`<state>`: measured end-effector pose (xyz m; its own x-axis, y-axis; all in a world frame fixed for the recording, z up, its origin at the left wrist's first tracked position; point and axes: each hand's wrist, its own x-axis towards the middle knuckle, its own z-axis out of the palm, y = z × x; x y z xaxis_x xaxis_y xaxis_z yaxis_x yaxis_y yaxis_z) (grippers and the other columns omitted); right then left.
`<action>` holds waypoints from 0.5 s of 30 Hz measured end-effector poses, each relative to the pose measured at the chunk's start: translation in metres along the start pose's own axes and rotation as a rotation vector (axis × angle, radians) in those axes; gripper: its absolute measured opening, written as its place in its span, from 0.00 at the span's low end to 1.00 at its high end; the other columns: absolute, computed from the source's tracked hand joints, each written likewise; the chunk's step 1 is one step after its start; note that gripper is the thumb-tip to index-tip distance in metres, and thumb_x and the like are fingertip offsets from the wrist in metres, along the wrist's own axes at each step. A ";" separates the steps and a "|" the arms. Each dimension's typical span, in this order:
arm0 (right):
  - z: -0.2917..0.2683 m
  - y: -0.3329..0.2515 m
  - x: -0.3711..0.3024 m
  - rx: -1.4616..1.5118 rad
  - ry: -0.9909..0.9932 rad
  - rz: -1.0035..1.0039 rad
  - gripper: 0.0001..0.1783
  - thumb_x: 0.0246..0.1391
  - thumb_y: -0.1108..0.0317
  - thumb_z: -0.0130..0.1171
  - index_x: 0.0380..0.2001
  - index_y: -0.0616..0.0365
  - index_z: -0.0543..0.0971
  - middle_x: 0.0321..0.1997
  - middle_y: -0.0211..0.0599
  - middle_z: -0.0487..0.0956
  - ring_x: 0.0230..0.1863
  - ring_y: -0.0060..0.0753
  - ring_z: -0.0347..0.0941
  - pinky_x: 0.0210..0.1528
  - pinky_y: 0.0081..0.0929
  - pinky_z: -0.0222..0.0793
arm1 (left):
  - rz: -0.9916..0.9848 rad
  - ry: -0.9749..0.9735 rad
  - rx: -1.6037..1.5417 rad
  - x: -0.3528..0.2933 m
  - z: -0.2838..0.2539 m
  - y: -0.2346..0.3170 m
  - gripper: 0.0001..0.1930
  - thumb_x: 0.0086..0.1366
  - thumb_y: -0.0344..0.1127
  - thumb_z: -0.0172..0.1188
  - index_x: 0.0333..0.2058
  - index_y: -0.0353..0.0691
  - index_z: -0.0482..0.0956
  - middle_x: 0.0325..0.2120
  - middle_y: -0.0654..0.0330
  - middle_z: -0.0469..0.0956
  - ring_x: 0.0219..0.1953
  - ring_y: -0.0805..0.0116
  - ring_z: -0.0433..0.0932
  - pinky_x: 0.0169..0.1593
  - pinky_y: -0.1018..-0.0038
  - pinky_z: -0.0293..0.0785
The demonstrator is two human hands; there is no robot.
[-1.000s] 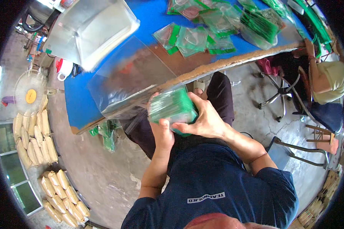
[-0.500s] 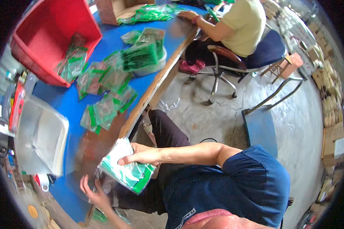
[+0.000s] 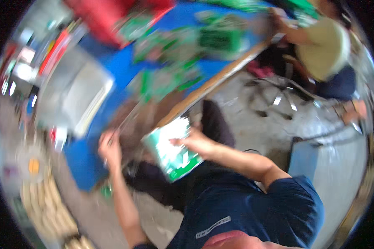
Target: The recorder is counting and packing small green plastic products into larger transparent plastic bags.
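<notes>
My right hand point(image 3: 198, 143) is closed on a stack of clear, green-edged plastic packets point(image 3: 170, 151), its thumb lying on top. The stack is tilted in front of my body, by the wooden edge of the table. To its left, my left hand point(image 3: 110, 149) is raised over the brown part of the tabletop, fingers drawn together. A thin, pale line runs up from its fingertips, but blur hides what it is. Past both hands, loose green-edged packets point(image 3: 166, 81) lie spread on the blue table point(image 3: 81, 159).
A red bin point(image 3: 106, 20) with packets stands at the far left, and a grey-white tray point(image 3: 72, 91) nearer. Bundled green packets point(image 3: 220, 39) sit farther back. A seated person in a yellow shirt point(image 3: 324, 47) works at the far right. A blue cart point(image 3: 305, 155) stands on the floor.
The whole view has swung, shifting the table up and right. My left hand has risen toward the tabletop, and its spread fingers have closed. My right hand still grips the packets.
</notes>
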<state>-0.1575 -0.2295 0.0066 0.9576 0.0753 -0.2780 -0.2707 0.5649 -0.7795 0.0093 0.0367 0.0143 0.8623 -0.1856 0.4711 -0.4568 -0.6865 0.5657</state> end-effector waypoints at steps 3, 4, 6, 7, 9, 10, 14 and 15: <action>-0.007 -0.011 -0.010 -0.012 0.034 0.011 0.29 0.51 0.58 0.71 0.52 0.63 0.76 0.47 0.36 0.81 0.46 0.29 0.78 0.49 0.30 0.76 | 0.120 -0.030 0.126 0.006 0.021 0.004 0.09 0.56 0.35 0.69 0.33 0.37 0.84 0.33 0.52 0.81 0.37 0.54 0.79 0.43 0.65 0.74; -0.007 -0.015 -0.012 -0.029 0.050 0.040 0.30 0.50 0.58 0.71 0.52 0.64 0.75 0.47 0.37 0.81 0.47 0.29 0.77 0.50 0.29 0.75 | 0.095 -0.022 0.211 0.001 0.016 0.014 0.10 0.57 0.37 0.70 0.35 0.39 0.84 0.35 0.54 0.80 0.41 0.55 0.80 0.46 0.66 0.74; -0.011 -0.009 -0.008 -0.027 0.066 -0.008 0.29 0.51 0.60 0.70 0.52 0.65 0.75 0.47 0.36 0.81 0.47 0.28 0.77 0.52 0.29 0.73 | 0.026 -0.067 0.220 -0.008 0.003 0.029 0.15 0.52 0.40 0.74 0.35 0.39 0.84 0.35 0.55 0.79 0.41 0.55 0.79 0.45 0.65 0.74; -0.011 -0.007 -0.011 -0.023 0.069 0.000 0.30 0.51 0.59 0.70 0.52 0.65 0.75 0.46 0.36 0.81 0.47 0.28 0.77 0.52 0.29 0.73 | -0.051 -0.119 0.180 -0.019 0.001 0.034 0.15 0.51 0.40 0.74 0.35 0.39 0.83 0.35 0.55 0.79 0.41 0.55 0.79 0.45 0.66 0.75; -0.015 -0.005 -0.011 -0.036 0.084 0.012 0.30 0.51 0.58 0.70 0.52 0.65 0.74 0.45 0.35 0.81 0.46 0.28 0.77 0.51 0.29 0.73 | -0.143 -0.175 0.143 -0.028 -0.004 0.043 0.16 0.50 0.40 0.75 0.35 0.39 0.83 0.35 0.55 0.79 0.41 0.55 0.79 0.45 0.66 0.75; -0.018 -0.005 -0.009 -0.052 0.094 0.015 0.30 0.51 0.58 0.70 0.52 0.66 0.74 0.45 0.35 0.81 0.46 0.28 0.77 0.51 0.28 0.73 | -0.081 -0.195 0.139 -0.029 -0.006 0.045 0.15 0.50 0.39 0.75 0.35 0.38 0.83 0.35 0.56 0.79 0.40 0.55 0.79 0.45 0.66 0.75; -0.015 -0.010 -0.012 -0.058 0.137 0.006 0.31 0.52 0.58 0.69 0.54 0.66 0.73 0.47 0.36 0.80 0.47 0.29 0.76 0.53 0.30 0.72 | 0.133 -0.179 0.081 -0.034 -0.002 0.042 0.11 0.52 0.36 0.73 0.33 0.39 0.84 0.33 0.58 0.78 0.38 0.57 0.79 0.43 0.67 0.74; -0.014 -0.009 -0.010 -0.057 0.129 0.002 0.31 0.52 0.58 0.69 0.54 0.66 0.73 0.47 0.36 0.80 0.47 0.29 0.76 0.53 0.30 0.72 | 0.091 -0.243 0.044 -0.033 -0.001 0.038 0.10 0.52 0.34 0.73 0.32 0.38 0.84 0.32 0.58 0.78 0.36 0.59 0.79 0.41 0.68 0.73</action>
<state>-0.1665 -0.2466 0.0087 0.9376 -0.0319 -0.3464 -0.2811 0.5169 -0.8086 -0.0372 0.0173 0.0206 0.8478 -0.4076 0.3393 -0.5294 -0.6881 0.4962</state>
